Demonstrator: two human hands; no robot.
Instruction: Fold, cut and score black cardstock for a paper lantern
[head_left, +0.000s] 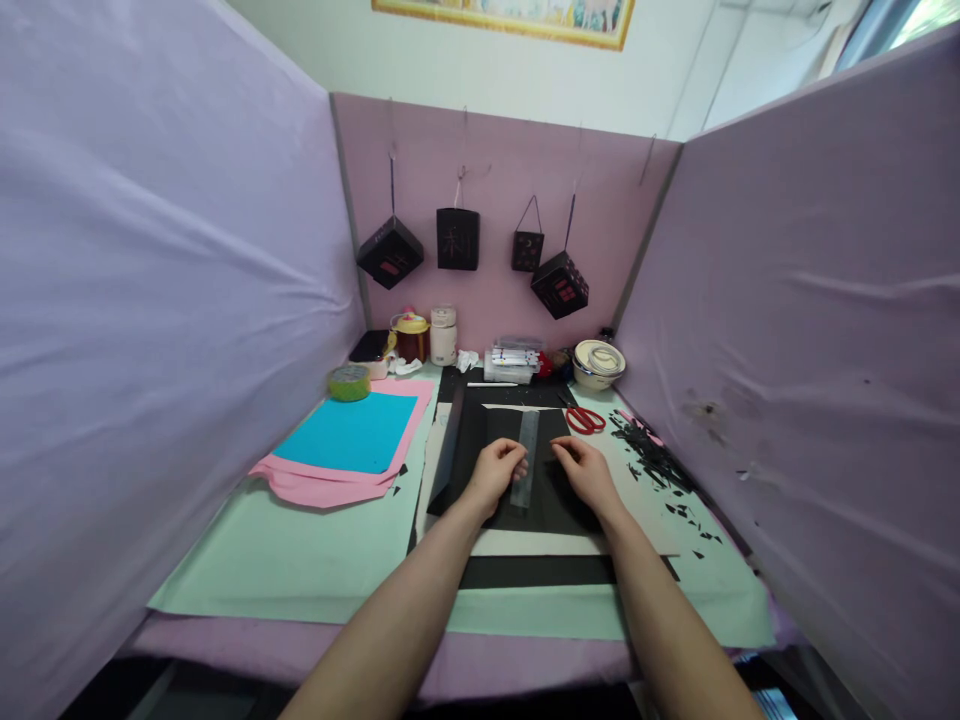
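A black paper sheet [553, 424], its left part folded up, lies in front of me on a white board [540, 544]. Across its middle runs a clear, ruler-like strip [529, 432]. My left hand [498, 472] is closed with curled fingers beside the strip's left edge, partly over it. Just right of the strip, my right hand [585, 468] is closed in a pinch above the black paper. Whatever either set of fingertips holds, if anything, is too small to make out. Red-handled scissors [586, 420] rest beyond my right hand.
Black paper scraps [652, 455] are strewn at the right. Blue paper [345, 432] and pink paper [322, 493] lie left, with a tape roll [349, 382] behind. A box of pens [514, 362] and a bowl [598, 364] stand at the back. Black paper lanterns [458, 240] hang above.
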